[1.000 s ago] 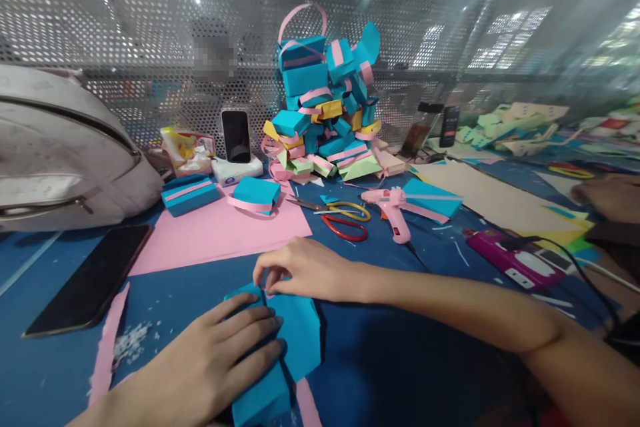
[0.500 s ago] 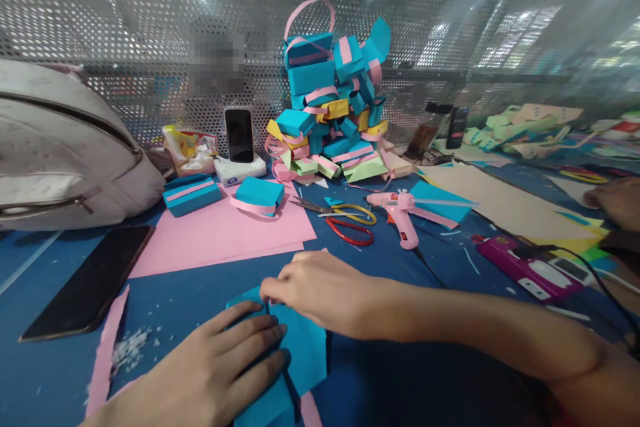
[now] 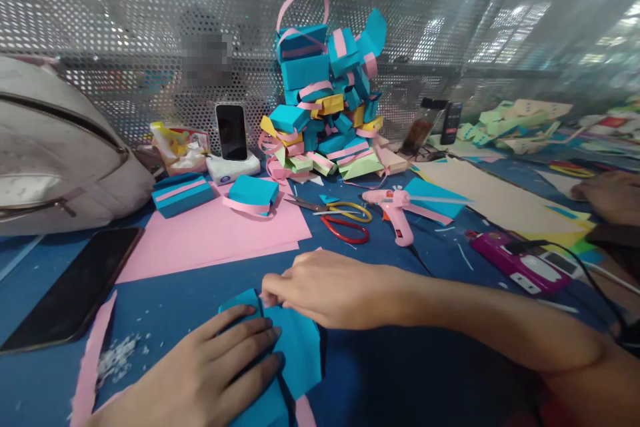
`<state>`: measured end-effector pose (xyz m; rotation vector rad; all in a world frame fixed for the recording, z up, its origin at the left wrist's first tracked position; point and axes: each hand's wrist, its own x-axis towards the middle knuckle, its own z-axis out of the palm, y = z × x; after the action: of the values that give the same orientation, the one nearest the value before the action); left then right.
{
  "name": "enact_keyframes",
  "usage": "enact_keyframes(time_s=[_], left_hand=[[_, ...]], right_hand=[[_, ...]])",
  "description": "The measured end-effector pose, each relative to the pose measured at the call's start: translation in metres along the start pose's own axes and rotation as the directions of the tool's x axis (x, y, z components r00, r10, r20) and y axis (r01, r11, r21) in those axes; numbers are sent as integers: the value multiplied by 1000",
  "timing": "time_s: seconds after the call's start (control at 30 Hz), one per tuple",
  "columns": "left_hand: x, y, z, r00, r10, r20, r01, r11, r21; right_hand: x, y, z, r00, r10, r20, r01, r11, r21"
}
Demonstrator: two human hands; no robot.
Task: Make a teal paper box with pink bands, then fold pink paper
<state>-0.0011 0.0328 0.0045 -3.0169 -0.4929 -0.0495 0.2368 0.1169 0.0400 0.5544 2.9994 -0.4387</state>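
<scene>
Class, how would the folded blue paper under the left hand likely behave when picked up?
The folded blue paper is probably light, since it looks like thin sheet. Its wide flap, spread to one side, may flop on lifting. The folded edges suggest modest stiffness, though squeezing could dent it.

The left hand (image 3: 220, 360) is held palm down with its fingers (image 3: 247, 332) slightly bent and parted, while the right hand (image 3: 320, 287) is held just beyond them, its own fingers curled inward, the right forearm (image 3: 470, 317) being stretched in from the lower right.
</scene>
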Motion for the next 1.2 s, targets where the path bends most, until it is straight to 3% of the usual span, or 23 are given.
enact_keyframes(time_s=[0.3, 0.6, 0.9, 1.2], left_hand=[[1, 0, 2, 1000, 13, -12, -13, 999, 32], [2, 1, 1, 997, -2, -77, 1, 1000, -3], [1, 1, 0, 999, -8, -39, 7, 1000, -26], [4, 5, 1, 998, -43, -45, 39, 995, -88]], right_hand=[[1, 0, -1, 999, 14, 47, -10, 997, -78], [13, 14, 12, 991, -6, -136, 36, 975, 219], [26, 22, 28, 966, 114, -233, -12, 918, 397], [20, 15, 19, 955, 107, -275, -24, 958, 287]])
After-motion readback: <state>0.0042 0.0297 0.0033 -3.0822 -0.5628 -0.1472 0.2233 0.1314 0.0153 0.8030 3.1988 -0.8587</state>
